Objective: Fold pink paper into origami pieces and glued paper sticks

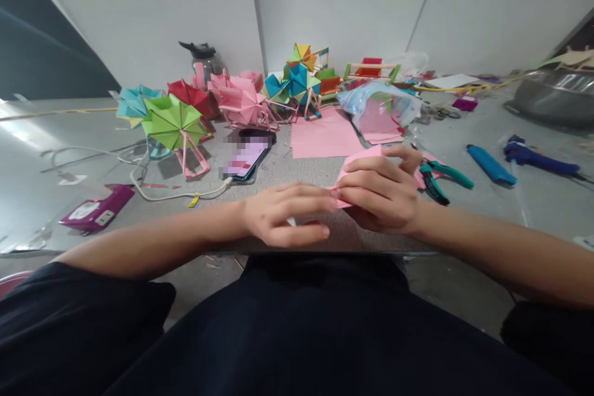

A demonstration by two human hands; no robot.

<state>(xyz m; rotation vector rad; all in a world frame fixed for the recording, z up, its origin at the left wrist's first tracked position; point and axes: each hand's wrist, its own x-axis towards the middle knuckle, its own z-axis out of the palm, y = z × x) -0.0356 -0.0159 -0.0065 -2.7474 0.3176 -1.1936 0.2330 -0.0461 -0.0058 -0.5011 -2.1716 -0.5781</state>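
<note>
A piece of folded pink paper point(362, 161) stands tilted just above the table's near side. My right hand point(385, 189) is closed around it, fingers bent across its face. My left hand point(288, 210) reaches in from the left, fingers stretched out and thumb apart, its fingertips at the paper's lower left edge. Part of the paper is hidden behind my right fingers. Close beyond my right hand lie green-handled pliers point(439, 179) on some pink scraps. A flat pink sheet point(325, 136) rests on the table behind both hands.
Folded paper models, including a green wheel point(174, 120) and a pink one point(241, 99), line the back. A phone point(248, 158) with a white cable lies left, beyond a purple box point(98, 207). Rightward are a blue roll point(490, 164), a glue gun point(538, 158) and a metal bowl point(557, 99).
</note>
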